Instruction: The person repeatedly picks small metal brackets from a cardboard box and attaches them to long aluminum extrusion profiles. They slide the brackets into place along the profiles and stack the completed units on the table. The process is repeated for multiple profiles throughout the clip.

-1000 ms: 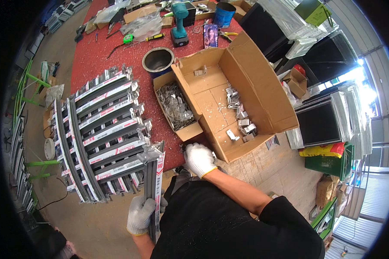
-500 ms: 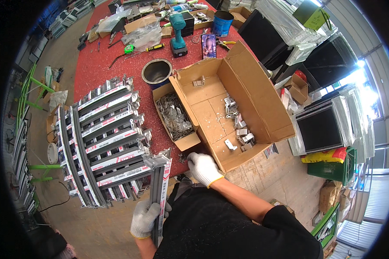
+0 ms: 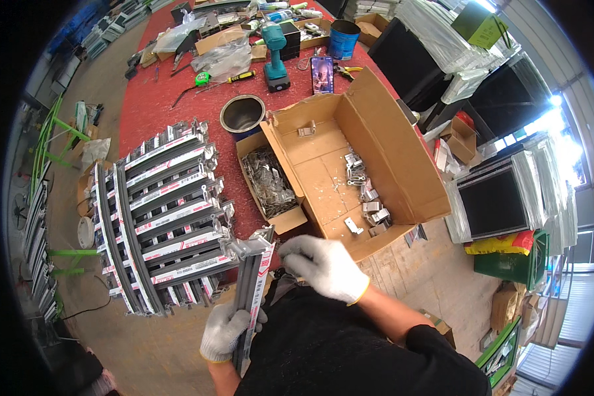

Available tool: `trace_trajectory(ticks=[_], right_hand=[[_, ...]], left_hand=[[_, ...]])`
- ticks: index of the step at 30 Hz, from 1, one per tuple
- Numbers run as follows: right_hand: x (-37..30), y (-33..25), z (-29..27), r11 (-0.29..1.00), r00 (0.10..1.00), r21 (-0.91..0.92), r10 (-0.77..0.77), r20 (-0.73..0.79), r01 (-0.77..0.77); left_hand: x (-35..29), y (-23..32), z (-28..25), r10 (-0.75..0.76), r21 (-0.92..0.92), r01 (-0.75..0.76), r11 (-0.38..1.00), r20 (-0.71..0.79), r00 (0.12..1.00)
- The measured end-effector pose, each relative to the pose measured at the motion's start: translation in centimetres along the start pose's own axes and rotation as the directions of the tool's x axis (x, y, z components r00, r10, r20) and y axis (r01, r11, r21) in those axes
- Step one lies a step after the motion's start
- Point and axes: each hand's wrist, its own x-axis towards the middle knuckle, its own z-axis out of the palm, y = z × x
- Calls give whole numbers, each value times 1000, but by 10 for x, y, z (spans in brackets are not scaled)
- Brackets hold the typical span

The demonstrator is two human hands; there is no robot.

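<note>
My left hand [image 3: 226, 332], in a white knit glove, is wrapped round the lower part of a dark metal profile [image 3: 251, 284] with a white-and-red strip. The profile stands upright near my body; a metal corner piece [image 3: 249, 247] sits at its top end. Just right of that end is my gloved right hand [image 3: 327, 264], its fingers curled together; what they hold, if anything, is hidden. Left of the profile, a stack of similar profiles [image 3: 178, 228] lies crosswise at the table edge. Beyond my right hand are a small box of thin metal parts [image 3: 268, 181] and a large cardboard box [image 3: 313, 158] with metal brackets [image 3: 369, 204].
A metal pot [image 3: 242, 115] stands on the red table [image 3: 158, 109] behind the small box. Farther back are a teal cordless drill [image 3: 275, 59], a phone [image 3: 322, 74], a blue can [image 3: 343, 41], a green tape measure [image 3: 202, 78] and a screwdriver [image 3: 241, 77].
My right hand has moved from beside the small box's near end, left and toward me, to the profile's top end. My left hand keeps its hold on the profile.
</note>
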Motion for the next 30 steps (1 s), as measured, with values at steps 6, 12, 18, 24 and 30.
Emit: trace_trajectory(ticks=[6, 12, 18, 24, 30], right_hand=[[19, -32, -40, 958, 989, 276, 110, -101, -78], [34, -42, -51, 954, 999, 298, 28, -18, -21], [35, -44, -54, 949, 997, 306, 57, 57, -72], [39, -45, -53, 965, 993, 246, 70, 93, -91], [42, -43, -52, 978, 996, 206, 26, 87, -43]], left_hand=[[-3, 7, 8, 22, 48, -22, 999, 17, 1000], [-5, 11, 12, 9, 25, -10, 1000, 18, 1000], [-5, 14, 10, 5, 116, -9, 993, 34, 999], [-6, 16, 10, 7, 153, -11, 988, 25, 1000], [-8, 19, 9, -16, 225, 18, 974, -14, 1000]])
